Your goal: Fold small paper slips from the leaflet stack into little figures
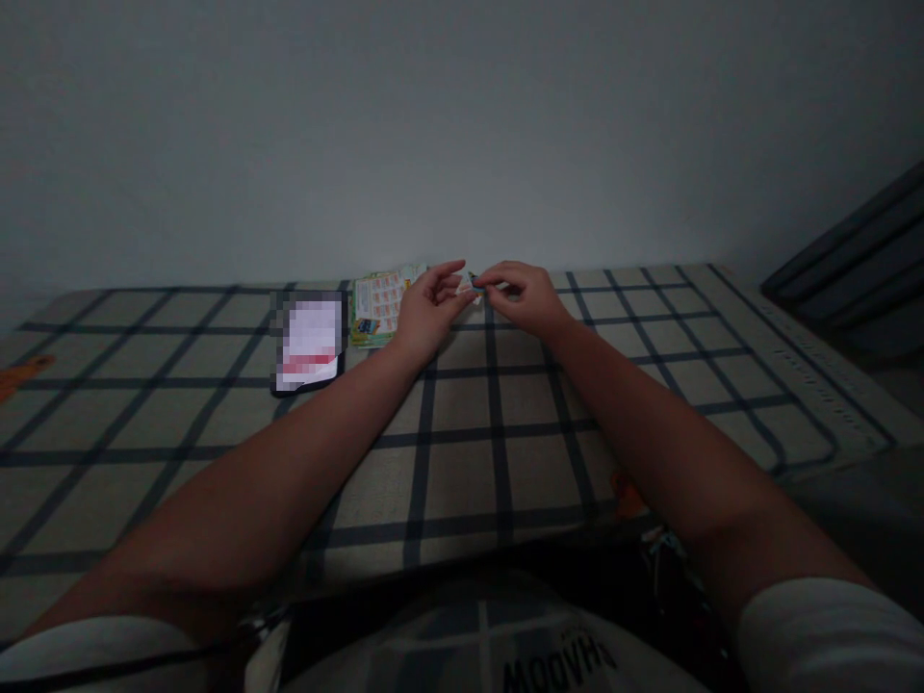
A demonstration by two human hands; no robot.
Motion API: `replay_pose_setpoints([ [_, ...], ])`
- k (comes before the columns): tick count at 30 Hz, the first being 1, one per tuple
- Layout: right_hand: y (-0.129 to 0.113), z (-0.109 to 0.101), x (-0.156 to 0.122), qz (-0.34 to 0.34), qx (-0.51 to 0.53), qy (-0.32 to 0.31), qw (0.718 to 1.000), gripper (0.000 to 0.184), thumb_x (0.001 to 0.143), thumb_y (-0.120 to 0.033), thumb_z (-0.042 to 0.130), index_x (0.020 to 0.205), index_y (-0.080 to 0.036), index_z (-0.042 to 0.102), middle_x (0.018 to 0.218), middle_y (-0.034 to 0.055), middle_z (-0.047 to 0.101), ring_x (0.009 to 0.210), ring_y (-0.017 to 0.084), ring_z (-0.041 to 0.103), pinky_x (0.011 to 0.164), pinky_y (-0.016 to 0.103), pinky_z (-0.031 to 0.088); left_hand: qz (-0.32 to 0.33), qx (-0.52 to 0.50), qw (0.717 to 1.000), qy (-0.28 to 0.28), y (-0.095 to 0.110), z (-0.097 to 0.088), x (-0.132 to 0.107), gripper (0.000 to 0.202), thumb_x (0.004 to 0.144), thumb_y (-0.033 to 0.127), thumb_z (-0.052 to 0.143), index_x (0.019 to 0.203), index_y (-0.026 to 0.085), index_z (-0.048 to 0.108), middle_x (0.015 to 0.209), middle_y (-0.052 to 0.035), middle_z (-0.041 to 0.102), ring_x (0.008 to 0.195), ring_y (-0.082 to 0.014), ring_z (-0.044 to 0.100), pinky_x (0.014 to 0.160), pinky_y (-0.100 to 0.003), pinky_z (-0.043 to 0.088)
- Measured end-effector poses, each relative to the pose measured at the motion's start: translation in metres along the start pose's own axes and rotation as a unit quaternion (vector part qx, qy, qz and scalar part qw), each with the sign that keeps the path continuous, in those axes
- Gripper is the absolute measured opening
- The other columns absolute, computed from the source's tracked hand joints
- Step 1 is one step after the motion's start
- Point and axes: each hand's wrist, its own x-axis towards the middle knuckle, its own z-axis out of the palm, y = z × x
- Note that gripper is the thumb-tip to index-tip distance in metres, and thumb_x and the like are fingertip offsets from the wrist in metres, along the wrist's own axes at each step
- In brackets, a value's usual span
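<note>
A: Well, what is gripped by the hands?
B: A slip is pinched between the two. The left hand is closed on its left end with thumb and fingers, the right hand on its right end. What is printed on it cannot be told.
A: And where is it held?
B: Just above the far edge of the checked cover, near the wall. A stack of printed sheets is seen just left of the left hand, and a dark case is laid beside that stack, further left
</note>
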Motion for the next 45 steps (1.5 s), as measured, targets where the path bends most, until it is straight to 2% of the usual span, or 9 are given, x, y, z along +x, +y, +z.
replay_pose_setpoints([
  [3,0.001,0.002,0.001,0.054,0.034,0.007,0.998,0.029,0.082,-0.037,0.07,0.107,-0.022,0.076,0.095,0.0051,0.076,0.085,0.018,0.068,0.071,0.029,0.055,0.012,0.032,0.999,-0.006,0.005,0.001,-0.001,0.044,0.078,0.027,0.082,0.12,0.024,0.07,0.098,-0.0041,0.075,0.091,-0.0178,0.072,0.088,-0.035,0.06],
  [6,0.004,0.002,0.004,0.071,0.034,-0.008,0.997,0.022,0.082,-0.037,0.072,0.096,-0.02,0.076,0.092,0.0056,0.075,0.085,0.019,0.067,0.075,0.031,0.055,0.013,0.046,0.999,-0.004,0.008,0.001,-0.002,0.037,0.079,0.028,0.08,0.114,0.023,0.072,0.095,-0.0038,0.076,0.086,-0.0173,0.072,0.083,-0.033,0.06],
  [14,0.007,-0.003,0.005,0.037,-0.008,-0.03,0.999,0.014,0.083,-0.033,0.071,0.084,-0.02,0.075,0.088,0.0062,0.074,0.082,0.019,0.064,0.072,0.03,0.053,0.033,0.111,0.993,0.009,0.011,0.002,-0.005,0.028,0.078,0.04,0.083,0.099,0.021,0.08,0.093,-0.0063,0.079,0.086,-0.0211,0.073,0.084,-0.036,0.059],
  [21,0.012,0.001,0.005,0.078,0.08,-0.016,0.994,0.024,0.081,-0.044,0.076,0.085,-0.02,0.075,0.087,0.0047,0.072,0.083,0.018,0.065,0.075,0.032,0.055,0.073,0.11,0.991,0.025,0.018,0.001,-0.005,0.009,0.085,0.033,0.079,0.087,0.024,0.081,0.094,-0.0037,0.077,0.094,-0.0188,0.071,0.092,-0.035,0.057],
  [29,0.024,0.006,0.007,0.182,0.24,0.043,0.952,0.042,0.067,-0.053,0.087,0.086,-0.021,0.068,0.083,0.0006,0.07,0.076,0.015,0.068,0.07,0.03,0.061,-0.003,-0.009,0.996,0.094,0.009,0.003,-0.002,0.026,0.077,0.042,0.085,0.091,0.021,0.079,0.096,-0.0045,0.079,0.095,-0.0203,0.073,0.094,-0.037,0.058],
  [32,0.026,0.006,0.009,0.21,0.273,0.072,0.936,0.037,0.074,-0.048,0.084,0.089,-0.022,0.063,0.088,0.0,0.07,0.083,0.015,0.07,0.075,0.029,0.062,-0.01,-0.015,0.994,0.103,0.006,0.003,-0.001,0.031,0.078,0.045,0.083,0.095,0.021,0.077,0.103,-0.0064,0.08,0.1,-0.021,0.074,0.096,-0.039,0.059],
  [35,0.026,0.007,0.01,0.238,0.303,0.091,0.918,0.03,0.082,-0.042,0.08,0.092,-0.022,0.06,0.089,-0.0002,0.07,0.084,0.013,0.071,0.08,0.029,0.062,-0.02,-0.034,0.996,0.081,0.004,0.005,0.0,0.032,0.083,0.048,0.08,0.097,0.02,0.072,0.11,-0.0073,0.079,0.104,-0.0206,0.074,0.094,-0.038,0.061],
  [40,0.028,0.009,0.01,0.229,0.32,0.092,0.915,0.029,0.087,-0.042,0.077,0.094,-0.023,0.056,0.09,-0.0008,0.068,0.085,0.012,0.07,0.088,0.03,0.061,-0.008,-0.049,0.996,0.072,0.007,0.006,-0.002,0.035,0.082,0.051,0.081,0.092,0.02,0.067,0.108,-0.0063,0.079,0.101,-0.0193,0.075,0.09,-0.036,0.063],
  [45,0.032,0.007,0.01,0.207,0.34,0.094,0.913,0.033,0.082,-0.042,0.082,0.093,-0.024,0.055,0.091,-0.0014,0.069,0.088,0.013,0.07,0.088,0.029,0.06,0.036,0.014,0.997,0.063,0.008,0.005,-0.005,0.033,0.082,0.047,0.081,0.097,0.022,0.068,0.107,-0.0054,0.079,0.099,-0.0185,0.075,0.089,-0.033,0.062],
])
